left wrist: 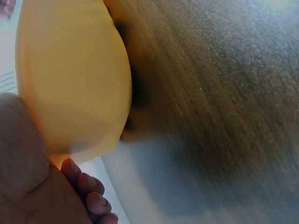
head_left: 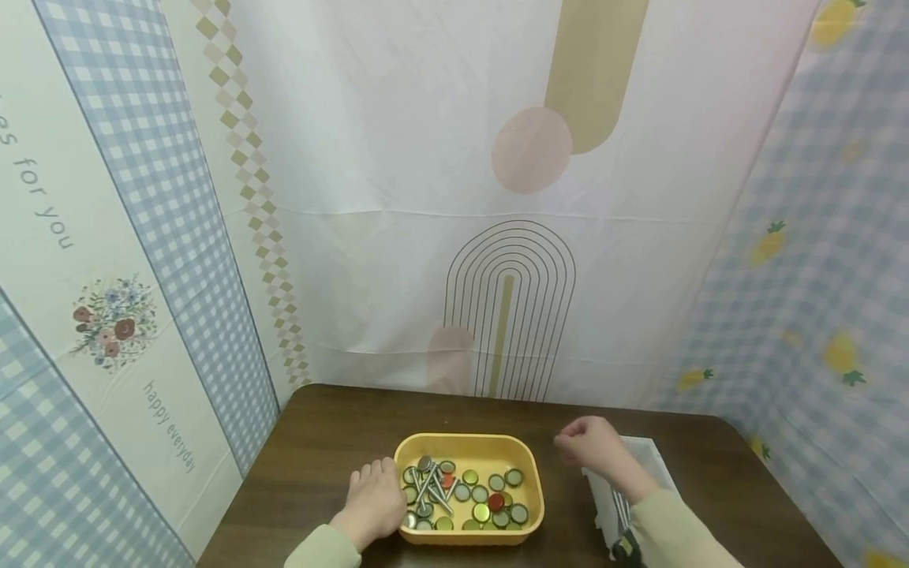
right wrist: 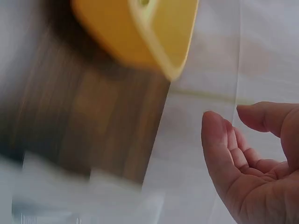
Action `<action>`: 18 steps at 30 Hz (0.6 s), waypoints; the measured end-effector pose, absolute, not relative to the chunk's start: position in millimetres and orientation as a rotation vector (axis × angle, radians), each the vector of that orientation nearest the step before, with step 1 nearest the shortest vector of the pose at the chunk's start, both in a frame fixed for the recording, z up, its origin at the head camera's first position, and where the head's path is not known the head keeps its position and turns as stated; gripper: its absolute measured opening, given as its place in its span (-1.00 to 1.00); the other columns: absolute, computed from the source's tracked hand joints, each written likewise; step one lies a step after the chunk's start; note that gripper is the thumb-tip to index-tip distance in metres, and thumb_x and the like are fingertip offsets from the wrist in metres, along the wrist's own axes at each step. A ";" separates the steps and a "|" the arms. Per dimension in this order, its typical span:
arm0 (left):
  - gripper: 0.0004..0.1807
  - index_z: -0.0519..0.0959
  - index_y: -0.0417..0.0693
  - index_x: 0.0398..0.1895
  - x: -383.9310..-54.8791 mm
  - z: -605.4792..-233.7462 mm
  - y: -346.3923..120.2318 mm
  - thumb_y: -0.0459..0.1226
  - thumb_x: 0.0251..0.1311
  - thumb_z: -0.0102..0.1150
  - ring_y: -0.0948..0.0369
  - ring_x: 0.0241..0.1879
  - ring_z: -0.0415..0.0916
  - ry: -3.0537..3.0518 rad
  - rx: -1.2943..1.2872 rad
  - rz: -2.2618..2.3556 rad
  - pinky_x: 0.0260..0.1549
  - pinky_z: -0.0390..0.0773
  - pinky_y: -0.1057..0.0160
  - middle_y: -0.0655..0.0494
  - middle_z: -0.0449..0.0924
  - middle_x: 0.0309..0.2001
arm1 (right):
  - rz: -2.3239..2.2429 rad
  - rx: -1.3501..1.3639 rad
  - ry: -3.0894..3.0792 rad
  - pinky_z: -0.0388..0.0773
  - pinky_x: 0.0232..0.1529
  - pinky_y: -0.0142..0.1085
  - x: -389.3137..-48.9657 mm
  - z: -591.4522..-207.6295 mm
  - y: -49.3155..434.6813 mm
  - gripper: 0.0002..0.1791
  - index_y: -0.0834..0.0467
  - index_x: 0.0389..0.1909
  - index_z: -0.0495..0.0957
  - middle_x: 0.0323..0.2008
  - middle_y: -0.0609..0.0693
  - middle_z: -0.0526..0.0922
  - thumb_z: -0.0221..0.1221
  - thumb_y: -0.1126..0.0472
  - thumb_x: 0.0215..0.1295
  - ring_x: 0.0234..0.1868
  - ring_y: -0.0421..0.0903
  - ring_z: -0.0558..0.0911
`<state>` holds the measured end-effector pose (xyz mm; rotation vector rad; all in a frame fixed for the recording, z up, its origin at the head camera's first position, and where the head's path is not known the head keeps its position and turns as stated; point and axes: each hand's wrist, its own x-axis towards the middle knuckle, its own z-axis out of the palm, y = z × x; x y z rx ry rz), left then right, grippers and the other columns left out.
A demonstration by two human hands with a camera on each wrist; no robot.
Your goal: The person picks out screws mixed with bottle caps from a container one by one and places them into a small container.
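A yellow plastic bin [head_left: 529, 513] sits on the table, with several bottle caps [head_left: 481, 513] and silver screws [head_left: 430, 487] mixed inside, the screws heaped on the left. My left hand [head_left: 374, 498] rests against the bin's left rim. In the left wrist view, its palm and curled fingertips [left wrist: 98, 200] lie along the bin's outer wall [left wrist: 74, 79]. My right hand [head_left: 595, 451] is raised between the bin and a white tray [head_left: 642, 451]. Its thumb and forefinger stand apart with nothing between them in the right wrist view, the other fingers loosely bent.
The white tray stands to the right, partly hidden under my right forearm, with long silver pieces [head_left: 621, 507] in it. The dark wooden table [head_left: 334, 422] ends at patterned cloth hangings [head_left: 369, 300] behind and at both sides.
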<state>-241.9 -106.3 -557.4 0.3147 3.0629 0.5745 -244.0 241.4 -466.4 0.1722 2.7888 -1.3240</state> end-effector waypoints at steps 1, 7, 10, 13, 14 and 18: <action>-0.78 0.35 -0.24 -0.21 -241.7 -557.4 -106.8 -0.27 0.16 -0.01 0.00 -0.28 0.27 3.066 0.314 0.574 -0.20 0.23 -0.08 -0.06 0.28 -0.36 | -1.347 0.150 2.771 0.61 -0.33 -0.13 -245.6 -467.4 231.4 -0.82 0.36 -0.28 0.58 -0.37 0.10 0.63 0.21 0.28 0.22 -0.41 -0.02 0.67; -0.77 0.35 -0.25 -0.20 -241.0 -557.5 -107.5 -0.27 0.15 -0.02 -0.01 -0.28 0.27 3.080 0.309 0.575 -0.20 0.23 -0.09 -0.07 0.29 -0.36 | -1.454 -0.005 2.648 0.62 -0.36 -0.20 -254.4 -485.9 175.7 -0.86 0.37 -0.32 0.61 -0.45 0.08 0.63 0.22 0.34 0.16 -0.44 -0.04 0.67; -0.77 0.35 -0.26 -0.20 -240.5 -556.7 -107.1 -0.28 0.14 -0.03 -0.02 -0.28 0.28 3.082 0.307 0.582 -0.18 0.23 -0.10 -0.08 0.30 -0.35 | -1.538 -0.059 2.517 0.62 -0.34 -0.17 -254.9 -498.5 152.9 -0.89 0.38 -0.36 0.62 -0.43 0.10 0.65 0.19 0.38 0.16 -0.43 -0.03 0.68; -0.77 0.35 -0.27 -0.20 -239.5 -555.8 -106.5 -0.29 0.14 -0.04 -0.03 -0.27 0.28 3.077 0.305 0.591 -0.17 0.23 -0.12 -0.09 0.31 -0.34 | -1.592 -0.077 2.383 0.62 -0.34 -0.14 -252.5 -510.7 131.2 -0.88 0.37 -0.48 0.60 -0.47 0.13 0.65 0.15 0.39 0.17 -0.46 -0.05 0.66; -0.77 0.35 -0.27 -0.20 -239.4 -555.8 -106.4 -0.29 0.14 -0.04 -0.03 -0.27 0.28 3.074 0.305 0.594 -0.17 0.23 -0.12 -0.09 0.31 -0.34 | -1.597 -0.078 2.353 0.62 -0.35 -0.15 -251.5 -514.1 124.5 -0.86 0.35 -0.54 0.58 -0.49 0.13 0.65 0.15 0.40 0.16 -0.48 -0.06 0.65; -0.78 0.35 -0.26 -0.20 -239.6 -555.9 -106.2 -0.29 0.15 -0.05 -0.01 -0.27 0.27 3.062 0.310 0.599 -0.18 0.22 -0.10 -0.07 0.30 -0.35 | -1.605 -0.065 2.287 0.53 -0.52 -0.26 -247.8 -525.1 104.9 -0.70 0.20 -0.75 0.40 -0.64 0.07 0.56 0.11 0.48 0.11 -0.62 -0.14 0.53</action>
